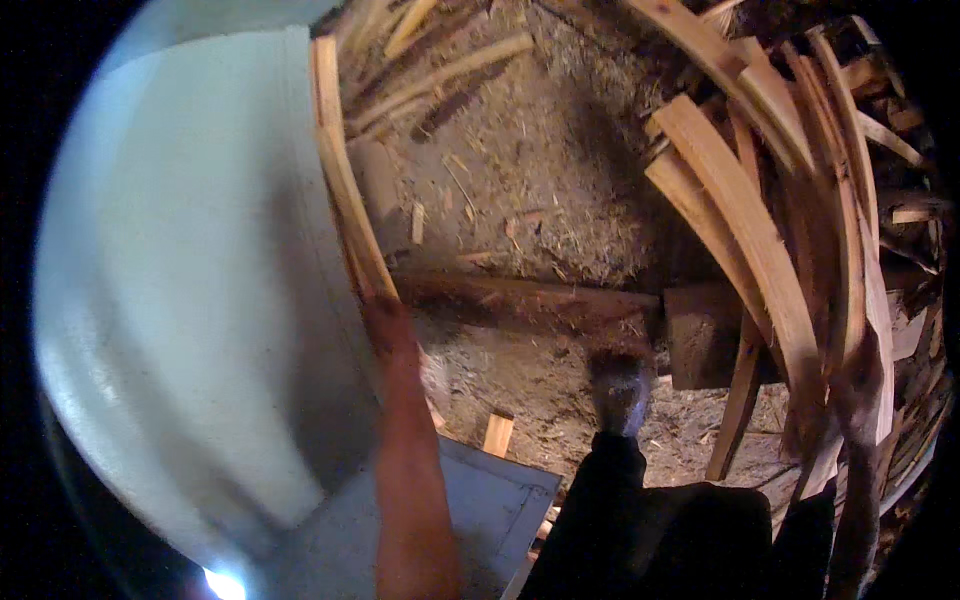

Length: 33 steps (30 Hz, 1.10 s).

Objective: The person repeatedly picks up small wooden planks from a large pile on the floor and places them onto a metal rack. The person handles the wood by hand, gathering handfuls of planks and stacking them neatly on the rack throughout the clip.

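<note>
My left hand (392,330) is closed around the near end of a long, narrow wooden slat (345,190). The slat stretches away from me along the edge of a large, pale panel (200,220). On the right, my right hand (853,395) is in shadow and blurred. It appears closed on a wooden slat (850,250) in a group of long, light-brown slats. Just left of that hand, two broader boards (740,220) slant away from me. My booted foot (620,390) is between the two hands, on the dirt floor.
A dark wooden beam (520,303) lies across the floor. Loose sticks (450,75) lie at the far left, and wood chips litter the dirt (530,190). Beside my left forearm is a flat grey sheet (490,500), with a small wood offcut (497,434) at its edge.
</note>
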{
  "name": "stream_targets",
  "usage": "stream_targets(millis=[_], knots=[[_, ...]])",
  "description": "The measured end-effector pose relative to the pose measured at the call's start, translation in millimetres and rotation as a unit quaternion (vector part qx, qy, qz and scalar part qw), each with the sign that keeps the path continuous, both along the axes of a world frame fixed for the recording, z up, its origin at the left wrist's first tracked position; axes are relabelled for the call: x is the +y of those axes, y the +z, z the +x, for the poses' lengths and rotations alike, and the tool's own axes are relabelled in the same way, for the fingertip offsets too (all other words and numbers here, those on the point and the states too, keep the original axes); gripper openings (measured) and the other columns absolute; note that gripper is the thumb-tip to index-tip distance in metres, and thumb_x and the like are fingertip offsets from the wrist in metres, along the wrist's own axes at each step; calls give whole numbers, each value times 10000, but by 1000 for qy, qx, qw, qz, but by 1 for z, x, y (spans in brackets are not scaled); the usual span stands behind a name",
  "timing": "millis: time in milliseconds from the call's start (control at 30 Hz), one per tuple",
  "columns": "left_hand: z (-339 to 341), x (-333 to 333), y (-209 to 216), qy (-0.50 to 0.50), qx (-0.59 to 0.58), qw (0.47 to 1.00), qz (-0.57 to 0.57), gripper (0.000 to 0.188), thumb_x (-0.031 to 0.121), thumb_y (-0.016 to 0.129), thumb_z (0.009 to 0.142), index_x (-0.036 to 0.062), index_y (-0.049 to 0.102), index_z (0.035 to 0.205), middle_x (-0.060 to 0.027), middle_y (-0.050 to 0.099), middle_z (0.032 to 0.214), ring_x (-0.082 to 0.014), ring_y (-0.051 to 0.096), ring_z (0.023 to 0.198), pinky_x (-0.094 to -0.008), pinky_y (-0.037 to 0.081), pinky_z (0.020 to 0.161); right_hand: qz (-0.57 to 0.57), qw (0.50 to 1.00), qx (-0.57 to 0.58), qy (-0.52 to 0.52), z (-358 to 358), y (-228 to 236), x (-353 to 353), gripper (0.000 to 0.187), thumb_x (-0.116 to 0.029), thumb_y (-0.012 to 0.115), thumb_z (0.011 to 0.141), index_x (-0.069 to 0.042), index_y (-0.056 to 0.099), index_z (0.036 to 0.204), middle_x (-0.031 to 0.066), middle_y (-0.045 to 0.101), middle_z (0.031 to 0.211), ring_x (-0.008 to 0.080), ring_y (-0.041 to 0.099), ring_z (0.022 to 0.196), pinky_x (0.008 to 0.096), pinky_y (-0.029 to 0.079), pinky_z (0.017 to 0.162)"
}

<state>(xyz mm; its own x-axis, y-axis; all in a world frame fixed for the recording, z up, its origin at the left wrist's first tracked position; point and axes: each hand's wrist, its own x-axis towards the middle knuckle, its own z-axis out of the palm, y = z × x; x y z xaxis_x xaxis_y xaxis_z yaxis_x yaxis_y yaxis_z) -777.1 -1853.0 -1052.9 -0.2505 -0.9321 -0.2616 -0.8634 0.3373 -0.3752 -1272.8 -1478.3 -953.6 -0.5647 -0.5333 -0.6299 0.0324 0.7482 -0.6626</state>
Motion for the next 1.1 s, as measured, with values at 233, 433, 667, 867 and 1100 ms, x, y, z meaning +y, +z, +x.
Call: stream_targets(millis=[233,433,667,867,1100], knots=[[-4,42,-7,76,119,984,-109,672,293,591,727,56,259,1260,-151,296,1291,-294,383,1090,-359,373,886,-58,998,-3,-2,0,-25,44,714,-261,596,661,14,292,1246,138,439,1117,182,439,960,287,353,799],[53,14,-32,-54,-76,991,-100,640,314,442,853,20,130,1329,-114,214,1358,-273,376,1109,-368,382,858,-103,994,-22,33,-7,5,4,796,-350,595,619,49,290,1237,148,430,1133,229,403,1049,318,305,901],[8,44,-3,-45,-61,997,12,501,292,593,700,8,412,1071,-156,476,1011,-281,512,887,-357,435,720,-67,996,-49,-31,-2,-12,11,820,-368,601,622,52,276,1247,150,416,1151,235,400,1054,323,301,909],[-50,152,77,382,390,819,176,241,133,580,701,11,466,874,-45,495,721,-136,480,658,-279,413,567,-146,987,-48,-36,-11,-4,25,866,-361,614,622,49,225,1278,149,387,1183,230,421,1026,326,335,885],[-261,303,166,448,470,702,291,241,105,612,686,59,466,872,-23,470,733,-136,481,662,-281,413,557,-235,927,-272,-108,-18,46,87,705,-142,582,672,12,255,1277,137,344,1272,242,367,1137,329,295,954]])
